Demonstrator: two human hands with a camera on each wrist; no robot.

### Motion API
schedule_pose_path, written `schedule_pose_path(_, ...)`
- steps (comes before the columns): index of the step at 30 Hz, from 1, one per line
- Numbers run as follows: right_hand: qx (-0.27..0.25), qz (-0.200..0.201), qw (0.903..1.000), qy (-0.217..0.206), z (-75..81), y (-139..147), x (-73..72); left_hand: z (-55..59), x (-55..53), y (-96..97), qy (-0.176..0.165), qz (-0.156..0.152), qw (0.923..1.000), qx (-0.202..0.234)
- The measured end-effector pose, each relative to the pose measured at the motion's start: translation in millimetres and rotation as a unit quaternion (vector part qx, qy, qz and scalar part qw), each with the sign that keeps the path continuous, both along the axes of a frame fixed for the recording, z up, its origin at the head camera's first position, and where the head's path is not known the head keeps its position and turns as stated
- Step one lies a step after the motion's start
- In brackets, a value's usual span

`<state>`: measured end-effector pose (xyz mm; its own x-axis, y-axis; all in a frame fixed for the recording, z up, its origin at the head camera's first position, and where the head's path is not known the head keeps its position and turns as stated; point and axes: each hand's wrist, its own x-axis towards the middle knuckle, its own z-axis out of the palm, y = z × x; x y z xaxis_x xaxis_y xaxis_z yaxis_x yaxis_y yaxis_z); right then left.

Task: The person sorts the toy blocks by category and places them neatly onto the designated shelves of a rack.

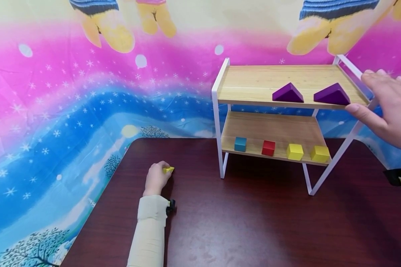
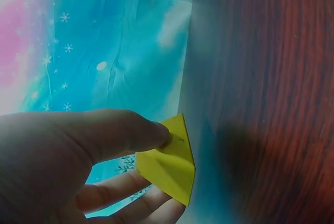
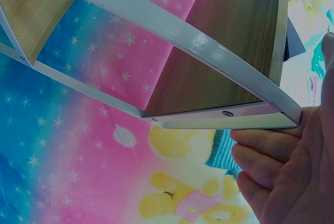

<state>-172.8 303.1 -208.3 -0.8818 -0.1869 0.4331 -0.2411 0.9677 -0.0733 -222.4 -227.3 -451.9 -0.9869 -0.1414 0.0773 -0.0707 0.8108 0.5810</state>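
Observation:
My left hand [image 1: 156,178] is low over the left part of the table. Its thumb and fingers pinch a yellow wedge-shaped block [image 2: 169,164], whose flat faces show in the left wrist view. At the upper right, my right hand [image 1: 395,105] is beside the top corner of a two-tier shelf [image 1: 264,79]. Its fingers and thumb are extended and hold no block. In the right wrist view, the palm side is right at the end of the white side rail [image 3: 209,51]. Two purple triangular blocks [image 1: 288,92] stand along the front of the top board, left of this hand.
On the lower board are a blue cube [image 1: 240,144], a red cube [image 1: 268,148] and two yellow cubes [image 1: 294,152] in a row. The shelf's white legs stand on the dark wooden table [image 1: 234,230]. A patterned cloth [image 1: 97,92] hangs behind.

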Motion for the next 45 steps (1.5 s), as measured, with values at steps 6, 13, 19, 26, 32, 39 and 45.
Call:
schedule_pose_path(6, 0.001, 0.000, 1.0000, 0.000, 0.1, 0.2, -0.9, 2.1, -0.4, 0.0, 0.013, -0.016, 0.9998, 0.004)
schedule_pose_path(13, 0.000, 0.001, 1.0000, -0.002, 0.3, -1.2, -1.3, 4.7, 0.2, 3.4, 0.014, -0.031, 0.9994, 0.001)
schedule_pose_path(19, -0.007, 0.006, 0.9999, 0.006, 0.0, -0.8, -1.3, 3.7, -0.3, 8.6, 0.011, -0.040, 0.9991, -0.005)
schedule_pose_path(26, -0.010, 0.015, 0.9998, 0.011, -0.8, 0.1, -2.1, 3.1, 0.7, 14.2, 0.011, -0.049, 0.9986, -0.015)
schedule_pose_path(32, -0.021, 0.019, 0.9994, 0.021, -1.7, 1.8, -2.5, 6.2, 1.8, 19.2, 0.021, -0.055, 0.9982, -0.013)
schedule_pose_path(39, -0.049, 0.037, 0.9970, 0.048, -3.4, 3.4, -3.0, 8.8, 0.8, 26.8, 0.032, -0.071, 0.9966, -0.027)
schedule_pose_path(45, -0.043, 0.035, 0.9976, 0.042, -2.5, 2.3, -3.3, 12.5, 0.5, 29.0, 0.048, -0.074, 0.9956, -0.030)
